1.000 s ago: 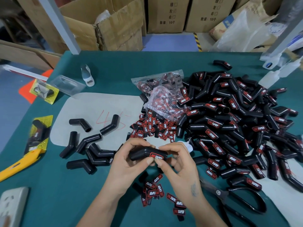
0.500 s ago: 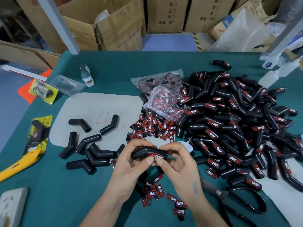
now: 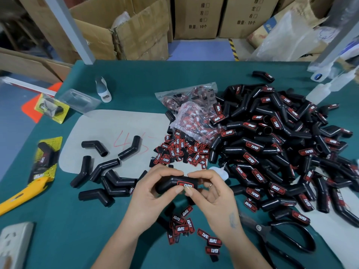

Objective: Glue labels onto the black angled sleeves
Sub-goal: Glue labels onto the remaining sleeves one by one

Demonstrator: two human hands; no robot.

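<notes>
I see both forearms reaching in from the bottom edge, wrists meeting above the green tabletop point(image 3: 77, 239). The left hand point(image 3: 149, 197) curls round one black angled sleeve point(image 3: 171, 184), fingers over its top and thumb beneath. The right hand point(image 3: 211, 197) grasps the sleeve's other end, and its thumb seems to press on the red label point(image 3: 185, 185), though the contact is hard to make out. Loose labels point(image 3: 182, 226) lie under the wrists; the labelled pile point(image 3: 272, 152) sits to the right.
</notes>
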